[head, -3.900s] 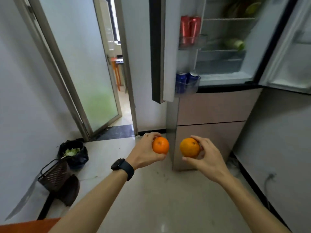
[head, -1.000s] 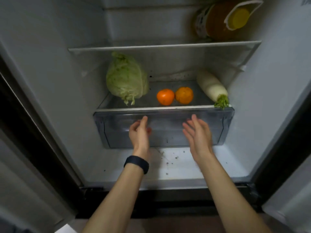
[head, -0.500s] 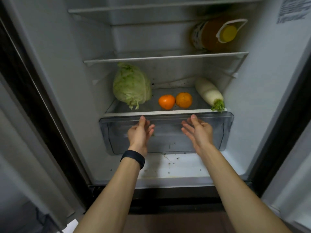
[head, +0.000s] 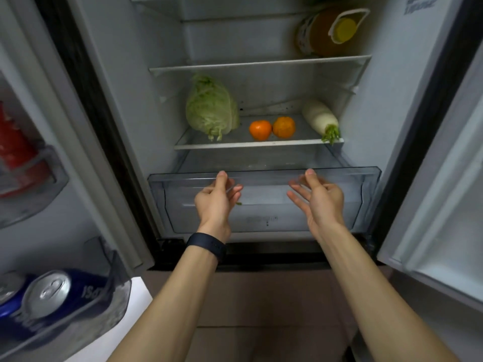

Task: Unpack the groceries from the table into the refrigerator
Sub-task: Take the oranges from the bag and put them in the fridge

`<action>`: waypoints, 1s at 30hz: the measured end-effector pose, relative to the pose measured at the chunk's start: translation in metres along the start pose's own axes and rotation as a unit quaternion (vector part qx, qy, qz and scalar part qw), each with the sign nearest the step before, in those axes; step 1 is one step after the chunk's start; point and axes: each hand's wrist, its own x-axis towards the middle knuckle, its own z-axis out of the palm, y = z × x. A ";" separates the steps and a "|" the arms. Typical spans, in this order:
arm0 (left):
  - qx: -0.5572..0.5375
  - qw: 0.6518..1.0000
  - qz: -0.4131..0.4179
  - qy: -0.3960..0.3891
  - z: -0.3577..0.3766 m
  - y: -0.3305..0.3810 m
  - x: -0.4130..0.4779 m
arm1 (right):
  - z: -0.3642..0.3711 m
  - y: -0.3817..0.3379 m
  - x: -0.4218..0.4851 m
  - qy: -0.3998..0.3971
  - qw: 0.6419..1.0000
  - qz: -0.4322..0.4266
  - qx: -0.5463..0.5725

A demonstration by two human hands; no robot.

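Your left hand [head: 217,202] is in front of the clear drawer [head: 366,184], thumb raised at the front rim, fingers loosely curled, holding nothing. Your right hand [head: 318,202] is level with it and well apart, fingers spread and relaxed, likewise empty. Whether either thumb touches the rim cannot be told. The drawer projects forward of the glass shelf [head: 235,146] above it.

On that shelf the left orange [head: 260,130] and the right orange [head: 284,127] sit just beside each other, between the cabbage [head: 210,108] on the left and the white radish [head: 320,118] on the right. The radish's green top overhangs the shelf's front edge.

An amber bottle [head: 321,35] with a yellow cap lies on the next shelf up. A black wristband [head: 206,245] is on your left wrist. Blue cans [head: 47,293] and red cans [head: 13,142] sit in the left door's bins.
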 end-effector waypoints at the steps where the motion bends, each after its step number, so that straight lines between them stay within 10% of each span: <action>1: 0.001 1.000 0.002 0.003 -0.003 0.001 -0.006 | -0.002 0.001 -0.007 0.002 1.000 -0.001 0.001; 20: 0.120 0.991 -0.052 -0.021 -0.037 0.013 -0.059 | -0.030 -0.015 -0.060 -0.007 0.995 0.048 -0.086; 27: 0.506 0.840 -0.056 -0.188 -0.049 0.076 -0.071 | -0.040 -0.060 -0.080 -0.096 0.891 0.008 -0.444; 30: 0.510 0.839 0.053 -0.184 -0.025 0.099 -0.058 | -0.020 -0.079 -0.078 -0.116 0.844 -0.104 -0.514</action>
